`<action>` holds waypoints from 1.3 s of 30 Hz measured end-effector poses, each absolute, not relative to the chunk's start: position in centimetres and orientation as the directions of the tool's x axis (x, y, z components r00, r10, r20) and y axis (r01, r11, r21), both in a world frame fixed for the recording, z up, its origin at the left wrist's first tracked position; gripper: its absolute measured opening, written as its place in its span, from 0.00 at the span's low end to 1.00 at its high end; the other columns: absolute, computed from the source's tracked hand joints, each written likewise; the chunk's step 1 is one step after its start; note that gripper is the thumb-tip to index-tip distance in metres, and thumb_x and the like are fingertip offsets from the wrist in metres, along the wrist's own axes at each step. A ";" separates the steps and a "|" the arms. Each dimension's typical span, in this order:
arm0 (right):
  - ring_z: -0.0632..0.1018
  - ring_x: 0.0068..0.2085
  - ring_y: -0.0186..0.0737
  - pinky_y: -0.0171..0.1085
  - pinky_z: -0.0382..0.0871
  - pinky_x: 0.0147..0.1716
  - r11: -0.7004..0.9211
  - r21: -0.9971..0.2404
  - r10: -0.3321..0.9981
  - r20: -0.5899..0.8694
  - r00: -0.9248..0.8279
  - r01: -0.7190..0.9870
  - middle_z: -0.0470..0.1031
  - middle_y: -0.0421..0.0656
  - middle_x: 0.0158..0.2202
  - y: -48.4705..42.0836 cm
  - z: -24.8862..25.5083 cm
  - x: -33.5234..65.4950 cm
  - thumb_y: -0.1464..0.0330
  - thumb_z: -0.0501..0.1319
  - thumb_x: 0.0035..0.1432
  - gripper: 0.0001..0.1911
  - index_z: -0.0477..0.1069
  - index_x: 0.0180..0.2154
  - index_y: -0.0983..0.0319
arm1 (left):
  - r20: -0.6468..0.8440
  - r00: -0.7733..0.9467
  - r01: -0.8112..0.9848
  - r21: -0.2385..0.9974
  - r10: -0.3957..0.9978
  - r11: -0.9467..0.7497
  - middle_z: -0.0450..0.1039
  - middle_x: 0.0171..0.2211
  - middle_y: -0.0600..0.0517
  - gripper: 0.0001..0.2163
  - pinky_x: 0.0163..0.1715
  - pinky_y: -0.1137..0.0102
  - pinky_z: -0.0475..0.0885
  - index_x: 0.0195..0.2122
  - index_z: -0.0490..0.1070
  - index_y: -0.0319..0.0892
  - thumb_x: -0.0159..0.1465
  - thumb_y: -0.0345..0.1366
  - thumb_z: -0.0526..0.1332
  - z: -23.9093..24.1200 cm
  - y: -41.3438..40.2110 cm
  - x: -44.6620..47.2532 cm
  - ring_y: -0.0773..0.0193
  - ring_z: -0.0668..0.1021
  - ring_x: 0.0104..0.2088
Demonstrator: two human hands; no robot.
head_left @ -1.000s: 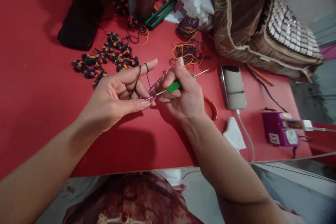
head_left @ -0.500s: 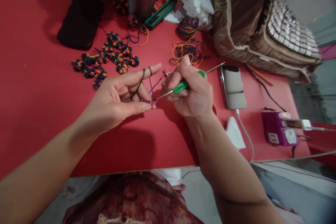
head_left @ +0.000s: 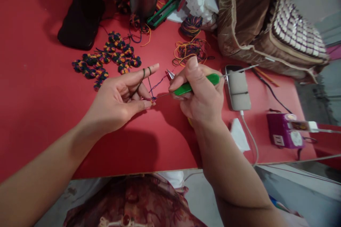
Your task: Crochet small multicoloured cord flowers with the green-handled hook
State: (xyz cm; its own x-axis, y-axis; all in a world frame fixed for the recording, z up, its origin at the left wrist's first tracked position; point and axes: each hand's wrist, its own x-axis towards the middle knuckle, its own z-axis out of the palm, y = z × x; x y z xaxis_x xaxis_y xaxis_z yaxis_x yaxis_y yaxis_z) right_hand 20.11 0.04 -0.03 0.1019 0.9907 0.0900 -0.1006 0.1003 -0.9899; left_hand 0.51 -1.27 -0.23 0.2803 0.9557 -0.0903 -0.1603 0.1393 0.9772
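One small multicoloured yarn piece (head_left: 153,101) sits at the thumb tip of the left hand (head_left: 113,97), pinched, I judge, to steady it; thin dark yarn (head_left: 144,73) loops that forefinger, likely for tension. To its right, I see the right hand (head_left: 205,95) gripping a green-handled metal hook (head_left: 183,89).

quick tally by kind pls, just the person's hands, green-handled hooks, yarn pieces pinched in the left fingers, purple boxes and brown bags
Hands: 2, left hand and right hand
Hook: 1
Pinched yarn piece: 1
Purple box: 1
Brown bag: 1
Total: 6
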 end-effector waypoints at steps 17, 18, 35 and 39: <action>0.86 0.32 0.37 0.39 0.81 0.36 0.657 -0.650 0.728 0.678 -0.099 0.381 0.88 0.39 0.32 -1.9 -0.5 19.7 0.60 0.61 0.83 0.20 0.86 0.37 0.56 | -0.270 0.169 -0.480 0.817 0.948 0.318 0.82 0.27 0.60 0.24 0.35 0.78 0.80 0.51 0.89 0.46 0.54 0.25 0.85 -0.8 -0.2 0.4 0.71 0.82 0.29; 0.86 0.32 0.35 0.37 0.80 0.36 0.703 -0.598 0.688 0.708 -0.157 0.384 0.89 0.38 0.33 -1.7 -0.9 19.7 0.58 0.61 0.83 0.20 0.86 0.39 0.56 | -0.298 0.164 -0.502 0.795 0.940 0.339 0.81 0.27 0.60 0.23 0.33 0.79 0.79 0.51 0.88 0.44 0.54 0.24 0.83 -0.5 -0.2 0.5 0.72 0.81 0.27; 0.72 0.32 0.40 0.42 0.66 0.34 0.802 0.093 0.258 0.837 -0.483 0.590 0.76 0.40 0.32 -0.2 -2.3 18.9 0.62 0.61 0.83 0.13 0.79 0.49 0.63 | -0.155 0.128 -0.487 0.850 0.980 0.198 0.81 0.31 0.58 0.24 0.40 0.73 0.81 0.55 0.88 0.51 0.58 0.28 0.83 -0.6 -0.9 0.9 0.66 0.80 0.34; 0.74 0.33 0.40 0.42 0.66 0.35 0.764 0.110 0.287 0.825 -0.487 0.636 0.76 0.41 0.32 -0.6 -2.3 18.6 0.58 0.59 0.84 0.16 0.79 0.50 0.62 | 0.035 0.056 -0.360 0.933 0.998 -0.012 0.81 0.33 0.56 0.23 0.43 0.72 0.79 0.57 0.89 0.52 0.60 0.32 0.84 -1.0 -0.7 1.1 0.65 0.80 0.37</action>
State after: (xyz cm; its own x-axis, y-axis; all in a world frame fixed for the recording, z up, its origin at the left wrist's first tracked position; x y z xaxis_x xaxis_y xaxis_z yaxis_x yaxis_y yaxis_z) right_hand 18.59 -0.57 -2.29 -0.4874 0.2867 0.8248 0.6357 0.7641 0.1100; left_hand 1.14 -0.73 -1.05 0.0561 0.9978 0.0348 -0.3605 -0.0122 0.9327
